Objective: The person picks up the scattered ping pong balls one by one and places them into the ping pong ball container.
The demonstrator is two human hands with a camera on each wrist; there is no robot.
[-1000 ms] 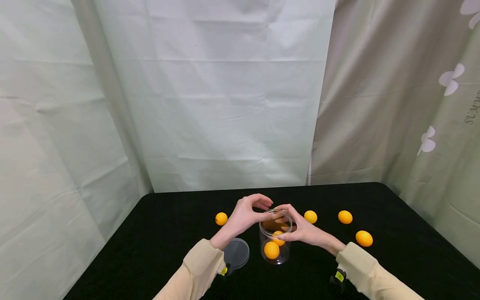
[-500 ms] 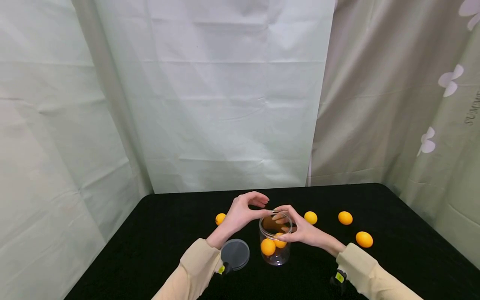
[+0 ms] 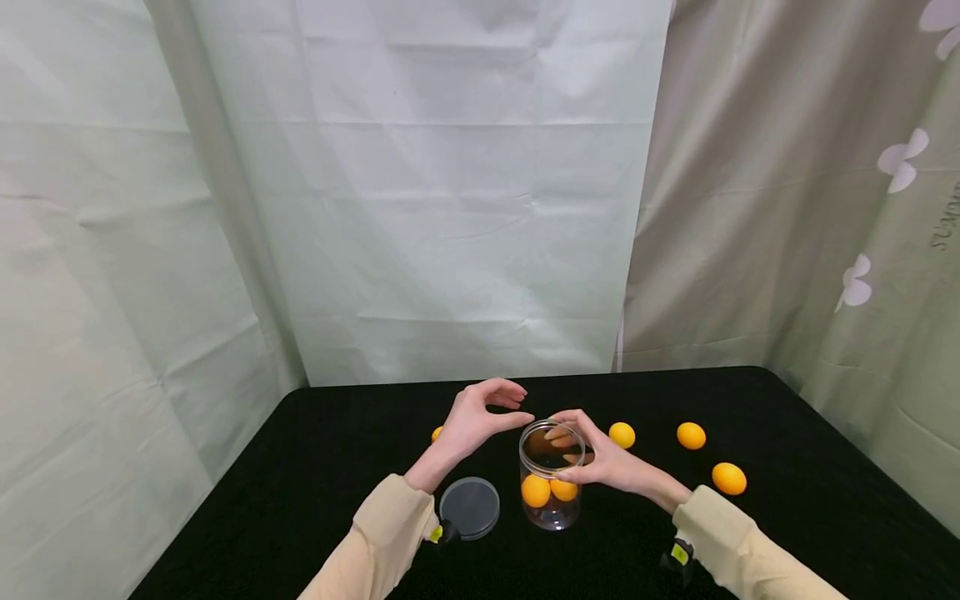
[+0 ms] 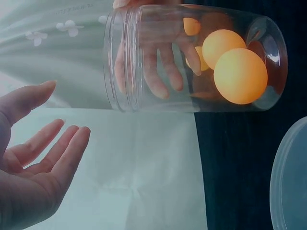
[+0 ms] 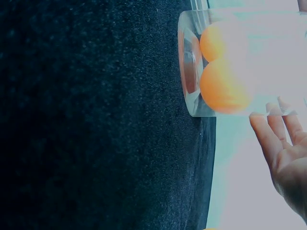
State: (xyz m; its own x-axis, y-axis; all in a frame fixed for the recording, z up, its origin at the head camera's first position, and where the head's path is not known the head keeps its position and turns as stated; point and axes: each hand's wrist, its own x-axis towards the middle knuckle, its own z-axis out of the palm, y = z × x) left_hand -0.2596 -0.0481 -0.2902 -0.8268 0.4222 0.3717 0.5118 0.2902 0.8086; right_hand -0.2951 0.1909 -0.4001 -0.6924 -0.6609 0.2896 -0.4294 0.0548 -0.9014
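A clear screw-neck jar (image 3: 551,518) stands upright on the black table, its mouth uncovered. Inside lie two orange ping-pong balls, one (image 3: 536,491) beside the other (image 3: 564,489); the left wrist view shows one ball (image 4: 240,75) overlapping its neighbour. My right hand (image 3: 609,460) grips the jar near its neck, thumb in front and fingers round the far side. To the left of the rim my left hand (image 3: 474,421) hovers with nothing in it, fingers loosely bent and thumb apart, as the left wrist view also shows.
A round grey lid (image 3: 470,508) lies flat left of the jar, by the left sleeve. Loose orange balls rest to the right: one (image 3: 622,435) behind the right hand, others (image 3: 691,435) (image 3: 729,478) farther out. Another ball (image 3: 437,434) is mostly hidden behind the left wrist.
My left hand has drawn back from the jar's mouth, up and to the left. The two balls inside have settled side by side. My right hand has kept its hold.
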